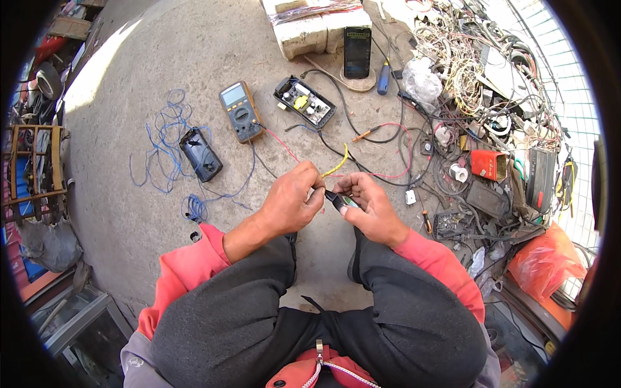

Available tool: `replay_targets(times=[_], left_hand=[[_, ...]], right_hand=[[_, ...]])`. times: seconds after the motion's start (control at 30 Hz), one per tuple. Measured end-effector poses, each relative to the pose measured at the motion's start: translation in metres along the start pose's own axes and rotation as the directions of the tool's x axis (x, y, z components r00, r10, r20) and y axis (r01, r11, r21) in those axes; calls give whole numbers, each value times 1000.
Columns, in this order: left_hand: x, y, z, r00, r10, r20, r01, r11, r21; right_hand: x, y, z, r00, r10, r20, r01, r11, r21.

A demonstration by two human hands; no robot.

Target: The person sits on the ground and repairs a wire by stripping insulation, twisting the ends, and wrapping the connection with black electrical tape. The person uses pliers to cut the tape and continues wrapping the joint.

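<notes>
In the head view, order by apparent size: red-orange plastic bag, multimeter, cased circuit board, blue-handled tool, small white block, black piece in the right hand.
Red-orange plastic bag
Multimeter and cased circuit board: too alike to rank
Blue-handled tool
Small white block
Unranked: black piece, partly covered.

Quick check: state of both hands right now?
Left hand: closed, fingertips pinched together; what it grips can't be told.
Right hand: closed, holding a small dark object.
</notes>
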State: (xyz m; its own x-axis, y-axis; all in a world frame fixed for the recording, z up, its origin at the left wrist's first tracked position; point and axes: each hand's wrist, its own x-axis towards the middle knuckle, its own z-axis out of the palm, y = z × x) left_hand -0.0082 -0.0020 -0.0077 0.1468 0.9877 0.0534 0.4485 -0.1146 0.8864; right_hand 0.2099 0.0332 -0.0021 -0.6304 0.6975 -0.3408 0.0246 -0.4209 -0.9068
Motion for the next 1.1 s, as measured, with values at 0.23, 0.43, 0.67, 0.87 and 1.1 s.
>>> replay_targets(times=[0.23,0.43,0.67,0.87,1.1], left_hand=[[0,0,-2,1000,9,2,-9,1000,25],[1,6,-5,998,32,50,-32,999,-9],[1,7,-8,998,11,68,-10,1000,-9],[0,4,-8,999,2,47,-2,1000,-8],[2,3,-12,996,-7,91,11,999,-41]], right_hand=[[-1,-3,-9,997,33,76,-34,999,18],[5,7,-2,997,75,34,-70,989,-132],[8,8,-4,999,20,32,-8,940,-340],[8,3,-1,1000,2,22,4,955,-298],[10,9,-2,998,-59,-20,52,969,-243]])
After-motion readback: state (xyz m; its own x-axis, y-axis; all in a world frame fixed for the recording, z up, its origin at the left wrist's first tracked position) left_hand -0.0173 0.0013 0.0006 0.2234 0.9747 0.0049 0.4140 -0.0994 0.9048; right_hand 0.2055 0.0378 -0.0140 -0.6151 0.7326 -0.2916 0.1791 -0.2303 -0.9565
